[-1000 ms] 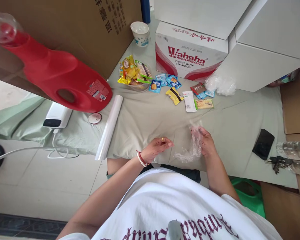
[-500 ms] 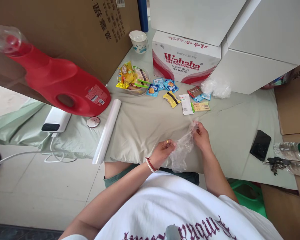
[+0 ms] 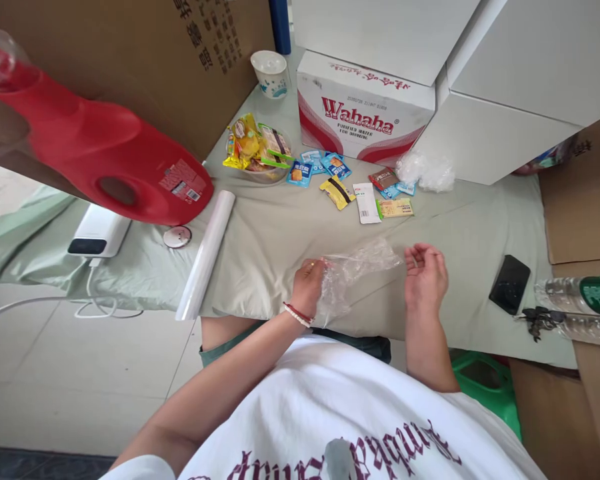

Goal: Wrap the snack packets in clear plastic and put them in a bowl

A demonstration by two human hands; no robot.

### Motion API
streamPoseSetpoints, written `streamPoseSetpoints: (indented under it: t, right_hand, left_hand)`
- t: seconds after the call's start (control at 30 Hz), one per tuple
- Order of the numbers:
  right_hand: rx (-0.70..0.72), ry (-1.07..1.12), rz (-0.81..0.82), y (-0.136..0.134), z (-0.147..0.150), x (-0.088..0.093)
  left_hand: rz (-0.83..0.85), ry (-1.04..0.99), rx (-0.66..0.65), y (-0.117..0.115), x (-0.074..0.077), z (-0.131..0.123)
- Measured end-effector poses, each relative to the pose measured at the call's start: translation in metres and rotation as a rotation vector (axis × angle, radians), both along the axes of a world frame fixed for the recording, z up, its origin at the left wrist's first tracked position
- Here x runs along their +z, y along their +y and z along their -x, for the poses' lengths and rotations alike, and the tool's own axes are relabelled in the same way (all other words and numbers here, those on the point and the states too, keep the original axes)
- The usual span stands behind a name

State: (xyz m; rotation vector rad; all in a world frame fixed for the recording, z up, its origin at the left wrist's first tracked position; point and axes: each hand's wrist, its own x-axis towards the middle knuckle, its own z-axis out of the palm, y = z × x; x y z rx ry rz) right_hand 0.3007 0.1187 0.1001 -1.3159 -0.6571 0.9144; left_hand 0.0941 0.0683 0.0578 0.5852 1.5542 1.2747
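Note:
My left hand (image 3: 307,285) is closed on a crumpled clear plastic bag (image 3: 353,270) that stretches rightward over the pale green cloth (image 3: 280,240). My right hand (image 3: 425,277) hovers palm up just right of the bag's free end, fingers loosely curled and apart, holding nothing. Beyond the hands, several small snack packets (image 3: 365,197) lie scattered on the cloth, next to a clear bowl of snacks (image 3: 257,150).
A roll of clear film (image 3: 206,243) lies left of my hands. A red jug (image 3: 105,160), a white power bank (image 3: 99,230), a paper cup (image 3: 270,72), a Wahaha carton (image 3: 363,120), crumpled plastic (image 3: 425,170), a black phone (image 3: 510,283), keys (image 3: 533,319) and bottles (image 3: 580,293) surround the cloth.
My right hand has let go of the plastic bag and moved right, turning palm up. My left hand took hold of the bag, which now lies stretched between them.

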Motion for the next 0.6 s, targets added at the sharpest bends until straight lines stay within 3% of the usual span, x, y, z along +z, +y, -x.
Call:
streamPoseSetpoints:
  t: [0.07, 0.1, 0.2, 0.27, 0.33, 0.4, 0.5, 0.6]
  right_hand:
    - [0.01, -0.066, 0.017, -0.005, -0.008, 0.004]
    - [0.116, -0.117, 0.068, -0.012, -0.007, 0.005]
    - [0.615, -0.182, 0.272, -0.035, 0.016, 0.003]
    - [0.768, -0.183, 0.298, -0.044, 0.04, -0.005]
    - [0.738, -0.162, 0.251, -0.045, 0.06, -0.016]
    - [0.682, -0.099, 0.228, -0.04, 0.068, -0.026]
    - [0.651, 0.014, 0.263, -0.032, 0.062, -0.032]
    - [0.668, 0.07, 0.318, -0.029, 0.052, -0.026]
  left_hand:
    - [-0.02, 0.033, 0.04, -0.001, 0.002, 0.007]
    - [-0.033, 0.031, 0.043, -0.002, 0.004, 0.008]
    - [-0.105, 0.03, -0.024, -0.007, 0.01, -0.001]
    - [-0.165, 0.04, -0.095, -0.011, 0.013, -0.011]
    - [-0.171, 0.014, -0.109, -0.013, 0.011, -0.017]
    - [-0.115, -0.034, -0.04, -0.011, 0.007, -0.014]
    - [-0.048, -0.087, 0.095, -0.006, 0.0, 0.002]
    - [-0.052, -0.12, 0.14, -0.002, -0.001, 0.014]
